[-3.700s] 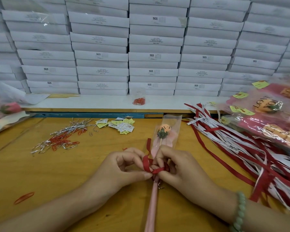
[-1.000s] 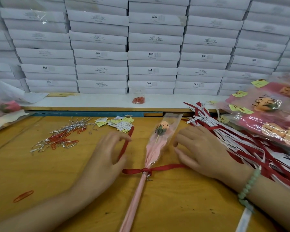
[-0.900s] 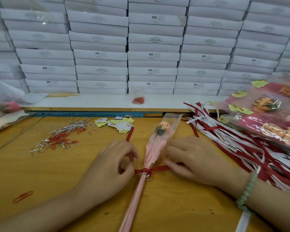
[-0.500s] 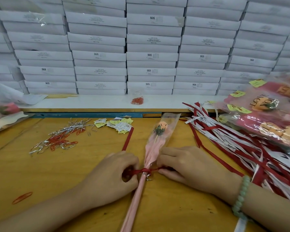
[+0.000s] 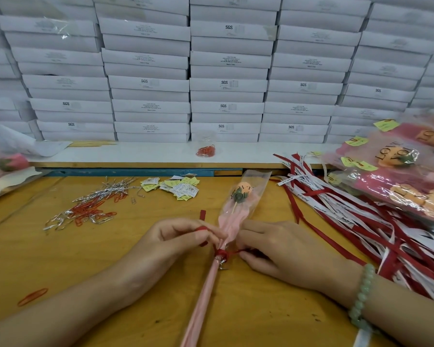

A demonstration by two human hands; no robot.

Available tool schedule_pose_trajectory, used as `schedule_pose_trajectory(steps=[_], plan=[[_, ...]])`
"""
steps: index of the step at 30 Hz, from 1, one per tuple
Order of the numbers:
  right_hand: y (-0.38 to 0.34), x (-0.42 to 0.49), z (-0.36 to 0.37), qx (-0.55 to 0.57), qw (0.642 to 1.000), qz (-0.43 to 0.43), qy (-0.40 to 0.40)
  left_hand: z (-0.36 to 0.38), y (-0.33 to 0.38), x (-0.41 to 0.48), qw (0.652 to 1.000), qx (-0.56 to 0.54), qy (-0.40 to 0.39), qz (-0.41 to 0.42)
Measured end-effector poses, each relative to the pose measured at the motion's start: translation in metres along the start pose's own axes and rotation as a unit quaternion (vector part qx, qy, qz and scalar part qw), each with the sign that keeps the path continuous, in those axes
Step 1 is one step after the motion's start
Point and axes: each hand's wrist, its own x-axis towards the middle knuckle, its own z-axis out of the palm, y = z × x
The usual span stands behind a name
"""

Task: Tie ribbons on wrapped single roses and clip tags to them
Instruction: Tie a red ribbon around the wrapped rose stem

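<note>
A: While the single wrapped rose [image 5: 237, 214] lies lengthwise on the yellow tabletop [image 5: 85, 266], its pink stem running off the near edge, what are the hands doing?

B: They sit on either side of the red ribbon [image 5: 221, 253], which is wound round the wrap where cone meets stem. The left hand [image 5: 176, 244] has its fingers [image 5: 198, 237] curled, pinching one ribbon end just left of the wrap. The right hand [image 5: 286, 251], with a green bead bracelet [image 5: 362, 294] on its wrist, pinches the other end just right of the knot.

A: And the flower itself?

B: The orange bud points away from the person, inside clear film printed with lettering.

A: What lies beyond?

B: Left of the rose is a heap of silver and red paper clips [image 5: 90, 209], and farther back a scatter of yellow and white tags [image 5: 178, 187]. On the right is a spread of red and white ribbons [image 5: 348, 214], with finished wrapped roses [image 5: 398, 171] lying over it. Behind, a clear cup of red clips [image 5: 206, 149] stands on a white ledge [image 5: 135, 154] before stacked white boxes [image 5: 226, 83].
</note>
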Motion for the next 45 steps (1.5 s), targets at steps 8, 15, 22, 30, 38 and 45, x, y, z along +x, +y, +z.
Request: schedule_pose_trajectory(steps=[8, 15, 22, 30, 38, 45], plan=[[0.0, -0.001, -0.003, 0.012, 1.0, -0.005, -0.005, 0.0, -0.002, 0.004, 0.995, -0.095, -0.004, -0.016], [0.0, -0.003, -0.003, 0.053, 0.999, 0.008, 0.009, 0.002, -0.003, 0.003, 0.998, 0.015, -0.03, -0.048], [-0.004, 0.002, 0.0, 0.392, 0.916, 0.068, 0.054, 0.006, -0.004, 0.003, 0.995, 0.059, -0.054, -0.059], [-0.019, 0.01, -0.005, 0.644, 0.756, 0.111, 0.035, 0.01, -0.004, 0.003, 0.989, 0.122, -0.081, -0.037], [-0.023, 0.01, -0.008, 0.726, 0.67, 0.143, 0.056, 0.004, -0.005, 0.001, 0.99, 0.094, -0.087, -0.064], [-0.026, 0.008, -0.014, 0.683, 0.724, 0.09, 0.037, 0.006, -0.01, 0.004, 0.99, 0.109, -0.083, -0.046]])
